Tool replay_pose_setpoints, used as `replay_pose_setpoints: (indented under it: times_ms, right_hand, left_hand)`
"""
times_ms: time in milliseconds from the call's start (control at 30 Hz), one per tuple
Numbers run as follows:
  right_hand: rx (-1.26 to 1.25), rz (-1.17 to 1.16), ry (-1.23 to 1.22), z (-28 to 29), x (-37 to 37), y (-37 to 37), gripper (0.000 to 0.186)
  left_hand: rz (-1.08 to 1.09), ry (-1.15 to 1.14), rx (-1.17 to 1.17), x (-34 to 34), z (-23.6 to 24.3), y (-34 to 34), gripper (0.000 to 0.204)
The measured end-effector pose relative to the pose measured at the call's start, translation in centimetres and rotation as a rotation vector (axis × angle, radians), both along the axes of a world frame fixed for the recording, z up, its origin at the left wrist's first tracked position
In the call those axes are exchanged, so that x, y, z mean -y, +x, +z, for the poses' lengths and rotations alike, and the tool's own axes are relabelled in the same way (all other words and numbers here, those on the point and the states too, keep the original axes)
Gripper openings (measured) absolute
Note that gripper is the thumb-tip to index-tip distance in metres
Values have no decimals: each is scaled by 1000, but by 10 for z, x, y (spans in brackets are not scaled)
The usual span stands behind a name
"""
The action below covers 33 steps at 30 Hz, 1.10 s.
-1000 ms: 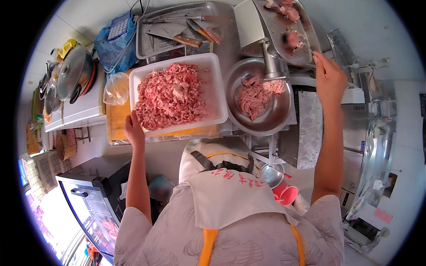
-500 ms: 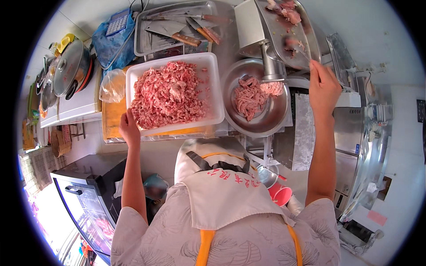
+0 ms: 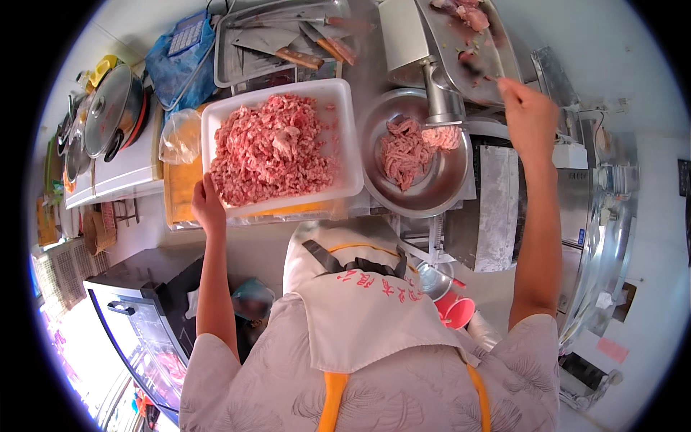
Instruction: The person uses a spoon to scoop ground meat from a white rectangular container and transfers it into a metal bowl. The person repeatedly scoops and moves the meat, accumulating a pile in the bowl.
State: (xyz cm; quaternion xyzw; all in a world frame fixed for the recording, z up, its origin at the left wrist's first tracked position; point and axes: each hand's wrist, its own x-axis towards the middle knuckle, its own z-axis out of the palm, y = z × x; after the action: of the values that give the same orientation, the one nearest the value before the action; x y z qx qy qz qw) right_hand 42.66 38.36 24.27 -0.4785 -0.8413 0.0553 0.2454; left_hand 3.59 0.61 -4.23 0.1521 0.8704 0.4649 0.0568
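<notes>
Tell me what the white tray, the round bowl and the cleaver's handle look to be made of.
White tray: probably plastic, smooth and white with rounded, moulded-looking corners.
Round bowl: likely stainless steel, grey with metallic highlights on its inner wall.
Cleaver's handle: apparently wood, judging by its warm brown colour; any varnish is unclear.

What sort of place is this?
Probably a butcher's or small food kitchen: mince hangs from a grinder over a steel bowl, a white tub holds more, and a cleaver lies nearby.

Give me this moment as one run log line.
left hand: holding corner of white tub, ground meat inside | right hand: at edge of metal tray, hold unclear | steel bowl: under grinder spout, meat strands inside
</notes>
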Motion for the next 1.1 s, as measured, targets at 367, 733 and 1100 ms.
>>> replay_pose_setpoints:
  times_ms: [367,733,1100]
  right_hand:
    - [44,-59,-97,7,10,4,28]
    - [-301,-187,-177,15,14,20,29]
    - [-168,235,-556,-51,97,-60,20]
  left_hand:
    - [-13,-61,-16,4,-4,-4,42]
    - [0,-22,-2,0,0,-2,42]
    - [13,-23,4,-3,3,-2,45]
